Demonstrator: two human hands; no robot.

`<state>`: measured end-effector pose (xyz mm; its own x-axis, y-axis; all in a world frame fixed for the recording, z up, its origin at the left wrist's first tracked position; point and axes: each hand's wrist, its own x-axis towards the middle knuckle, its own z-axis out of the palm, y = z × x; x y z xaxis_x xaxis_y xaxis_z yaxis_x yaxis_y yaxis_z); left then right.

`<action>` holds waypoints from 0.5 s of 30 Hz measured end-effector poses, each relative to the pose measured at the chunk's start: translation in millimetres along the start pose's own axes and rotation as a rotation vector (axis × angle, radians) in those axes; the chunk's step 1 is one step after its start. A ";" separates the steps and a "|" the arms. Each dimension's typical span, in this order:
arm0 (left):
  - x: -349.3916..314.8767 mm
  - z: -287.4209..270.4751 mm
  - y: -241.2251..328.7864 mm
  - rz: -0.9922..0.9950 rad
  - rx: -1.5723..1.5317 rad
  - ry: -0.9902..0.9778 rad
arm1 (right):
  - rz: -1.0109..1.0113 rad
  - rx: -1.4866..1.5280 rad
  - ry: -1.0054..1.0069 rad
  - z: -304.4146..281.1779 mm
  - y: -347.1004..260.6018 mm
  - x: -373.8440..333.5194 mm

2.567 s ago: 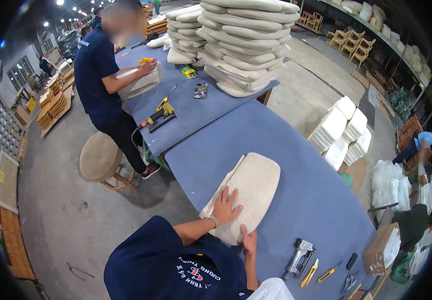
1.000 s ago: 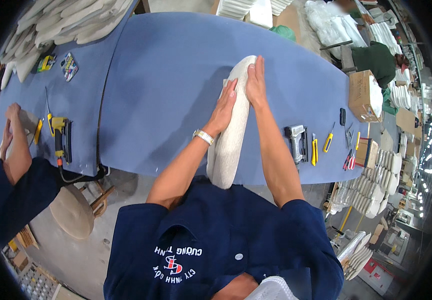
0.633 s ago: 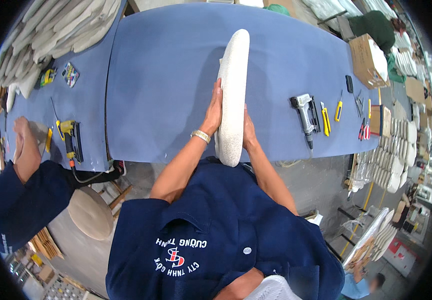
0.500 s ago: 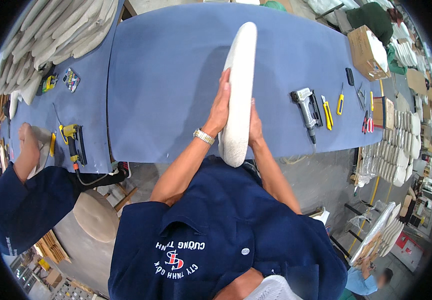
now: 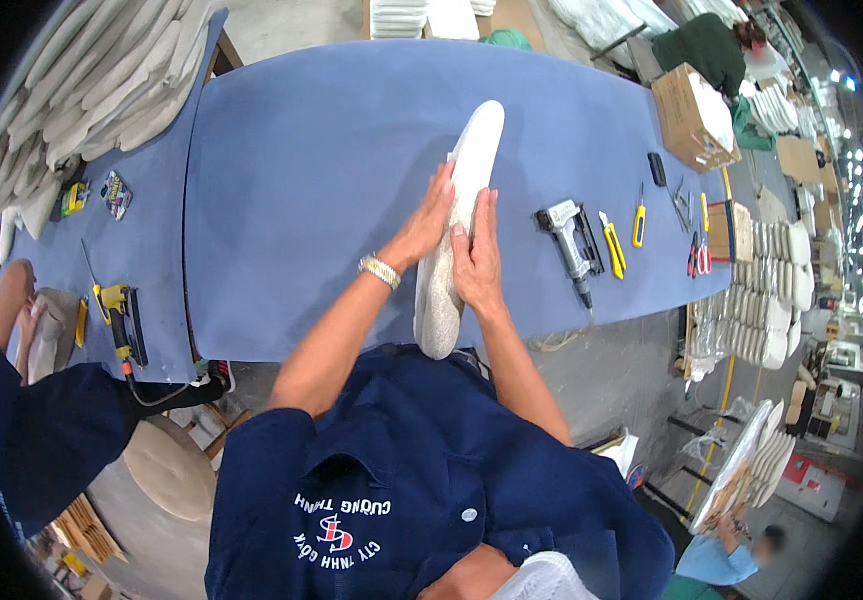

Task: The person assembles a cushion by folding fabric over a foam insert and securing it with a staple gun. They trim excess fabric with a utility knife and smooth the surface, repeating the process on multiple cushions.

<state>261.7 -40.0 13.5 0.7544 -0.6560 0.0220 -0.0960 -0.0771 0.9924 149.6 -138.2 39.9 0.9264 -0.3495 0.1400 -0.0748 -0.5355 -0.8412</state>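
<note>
While the left hand (image 5: 427, 222), fingers extended, presses the left side of the cushion (image 5: 440, 305), the right hand (image 5: 478, 265) clasps its right side, fingers nearly straight. Held between both, it stands edge-up over the tabletop (image 5: 302, 180), left of the nail gun (image 5: 574, 243).

Bright lights (image 5: 836, 76) shine beyond the grey floor (image 5: 617, 385) and round stool (image 5: 167, 470).
</note>
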 end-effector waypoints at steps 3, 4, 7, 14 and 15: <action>69.0 -40.2 34.7 0.075 -0.091 0.079 | -0.009 -0.076 -0.022 -3.9 -8.2 9.9; 89.7 -55.3 59.3 0.123 -0.065 0.106 | -0.007 -0.089 -0.025 -5.8 -9.0 11.4; 130.2 -76.9 109.2 0.199 -0.075 0.174 | -0.028 -0.031 -0.041 -5.5 -4.2 10.9; 80.7 31.7 -0.3 -0.195 0.035 0.061 | 0.134 0.313 0.059 -1.2 18.0 2.8; 80.6 27.6 -8.6 -0.203 0.029 0.062 | 0.143 0.334 0.053 -0.1 23.3 6.1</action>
<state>305.5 -113.0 3.4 0.7988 -0.5773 -0.1692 0.0434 -0.2252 0.9733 153.5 -152.8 21.3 0.8943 -0.4466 0.0281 -0.0696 -0.2008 -0.9772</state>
